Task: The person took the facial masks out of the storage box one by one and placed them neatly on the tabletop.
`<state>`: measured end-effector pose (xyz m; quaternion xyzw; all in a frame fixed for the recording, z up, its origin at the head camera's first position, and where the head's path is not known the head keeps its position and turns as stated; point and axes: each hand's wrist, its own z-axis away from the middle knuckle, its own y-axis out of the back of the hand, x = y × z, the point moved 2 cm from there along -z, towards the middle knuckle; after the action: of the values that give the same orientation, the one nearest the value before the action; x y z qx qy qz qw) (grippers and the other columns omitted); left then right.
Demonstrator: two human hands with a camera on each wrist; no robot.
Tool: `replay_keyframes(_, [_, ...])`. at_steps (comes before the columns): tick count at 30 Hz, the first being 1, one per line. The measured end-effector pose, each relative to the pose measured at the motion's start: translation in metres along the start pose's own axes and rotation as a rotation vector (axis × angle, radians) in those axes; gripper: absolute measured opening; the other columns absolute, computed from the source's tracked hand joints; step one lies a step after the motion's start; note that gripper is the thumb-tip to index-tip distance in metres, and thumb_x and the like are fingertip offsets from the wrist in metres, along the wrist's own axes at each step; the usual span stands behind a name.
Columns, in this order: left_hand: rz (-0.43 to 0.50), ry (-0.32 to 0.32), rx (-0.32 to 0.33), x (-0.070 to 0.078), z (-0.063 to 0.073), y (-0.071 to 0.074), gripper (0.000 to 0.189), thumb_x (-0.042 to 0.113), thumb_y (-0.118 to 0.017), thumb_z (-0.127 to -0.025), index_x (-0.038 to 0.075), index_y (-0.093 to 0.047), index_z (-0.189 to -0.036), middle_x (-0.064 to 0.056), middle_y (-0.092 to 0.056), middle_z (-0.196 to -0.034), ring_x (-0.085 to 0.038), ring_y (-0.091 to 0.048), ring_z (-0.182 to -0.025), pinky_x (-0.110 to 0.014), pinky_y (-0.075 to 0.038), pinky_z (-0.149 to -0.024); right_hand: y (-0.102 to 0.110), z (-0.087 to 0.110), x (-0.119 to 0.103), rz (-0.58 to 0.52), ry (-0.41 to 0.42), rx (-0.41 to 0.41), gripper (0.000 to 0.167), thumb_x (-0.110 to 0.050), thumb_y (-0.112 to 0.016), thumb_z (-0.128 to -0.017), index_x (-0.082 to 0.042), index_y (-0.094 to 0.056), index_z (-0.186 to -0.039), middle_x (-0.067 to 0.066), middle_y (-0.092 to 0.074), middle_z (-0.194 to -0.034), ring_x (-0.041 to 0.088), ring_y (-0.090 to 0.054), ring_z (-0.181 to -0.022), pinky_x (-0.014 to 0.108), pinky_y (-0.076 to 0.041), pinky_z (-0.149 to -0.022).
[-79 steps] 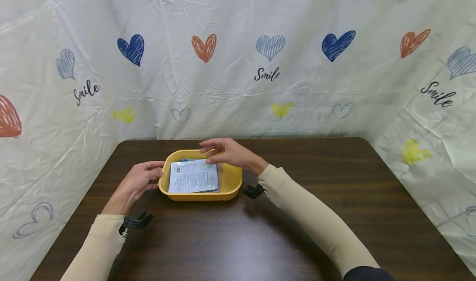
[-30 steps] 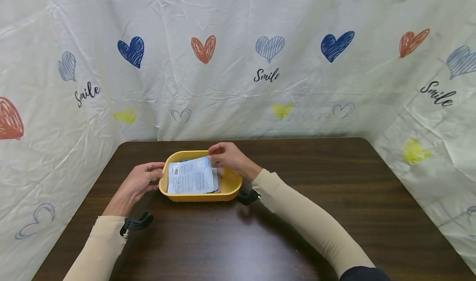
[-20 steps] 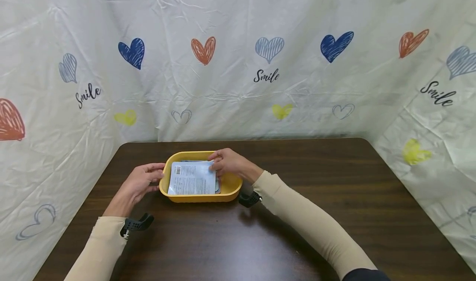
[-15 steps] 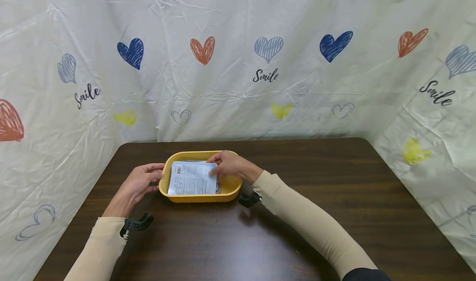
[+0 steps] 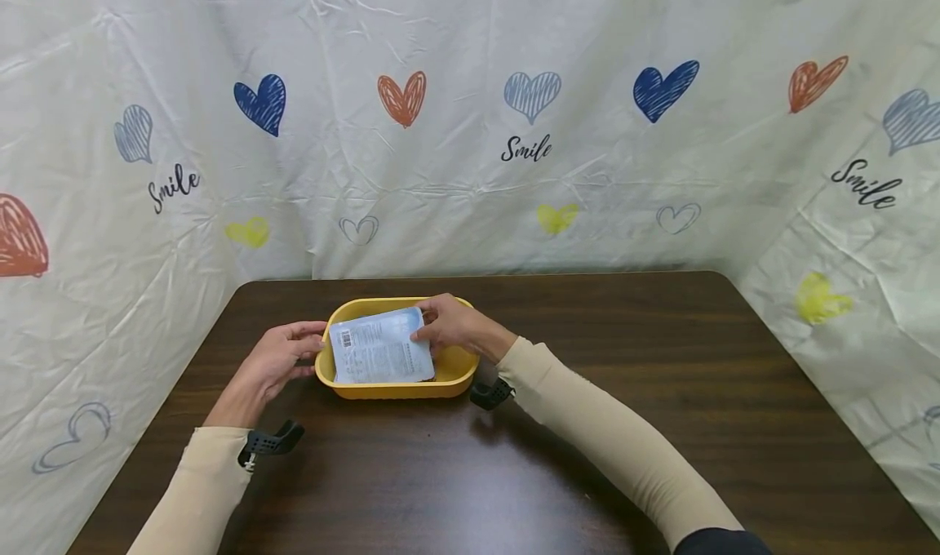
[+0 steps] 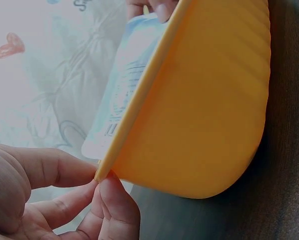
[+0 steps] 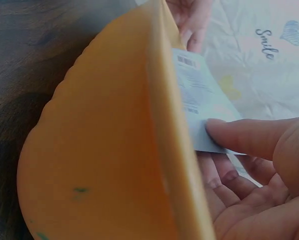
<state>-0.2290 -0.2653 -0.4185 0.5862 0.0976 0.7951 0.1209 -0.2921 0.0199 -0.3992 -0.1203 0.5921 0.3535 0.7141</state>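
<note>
A yellow oval basin stands on the dark wooden table. My left hand pinches its left rim; the left wrist view shows the thumb and fingers meeting on the rim's edge. A flat pale-blue sachet with a barcode and small print is tilted inside the basin. My right hand pinches its upper right corner, thumb on top and fingers underneath, as the right wrist view shows with the sachet raised near rim height. Whatever lies beneath the sachet is mostly hidden.
The brown table stretches around the basin to its rounded far corners. Behind and beside it hangs a white cloth printed with hearts and the word Smile. A black band sits on each wrist.
The right hand, first hovering over the basin, took hold of the sachet corner, lifted and lowered it, and now holds it raised and tilted again. The left hand has stayed on the rim.
</note>
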Motion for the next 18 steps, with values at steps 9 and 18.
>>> replay_keyframes(9, [0.004,-0.002,0.001,0.001,0.0,0.0,0.052,0.015,-0.057,-0.103,0.002,-0.043,-0.152,-0.024,-0.051,-0.144,-0.029,-0.059,-0.108,-0.029,-0.057,-0.082,0.006,0.002,-0.003,-0.019,0.046,-0.017,0.028,-0.004,-0.065,-0.097,-0.004,-0.062,-0.125,0.012,-0.068,-0.104,0.025,-0.07,-0.085,0.051,-0.06,-0.08])
replay_keyframes(18, [0.008,0.002,-0.001,0.001,0.0,0.0,0.052,0.016,-0.057,-0.104,0.003,-0.044,-0.152,-0.024,-0.048,-0.146,-0.03,-0.058,-0.11,-0.029,-0.057,-0.083,0.014,0.006,-0.003,-0.102,0.066,-0.006,0.029,-0.003,-0.066,-0.097,-0.006,-0.06,-0.124,0.011,-0.068,-0.103,0.021,-0.069,-0.081,0.038,-0.061,-0.07])
